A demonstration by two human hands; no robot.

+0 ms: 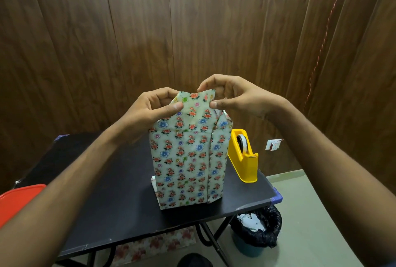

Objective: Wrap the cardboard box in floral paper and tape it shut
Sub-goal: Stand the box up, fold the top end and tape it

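A tall box wrapped in cream floral paper [188,159] stands upright on the black table [120,202]; no bare cardboard shows. Above its top end the paper rises in a flap [194,104]. My left hand [150,110] pinches the flap's left edge between thumb and fingers. My right hand [233,97] pinches its right upper corner. A vertical paper seam runs down the box's right side. A yellow tape dispenser [244,157] with a tape roll stands just right of the box.
A red lid or container [19,200] sits at the table's left edge. Under the table's right corner stands a bin lined with a black bag [257,230]. More floral paper [154,245] lies on the floor below. Wood-panelled walls stand close behind.
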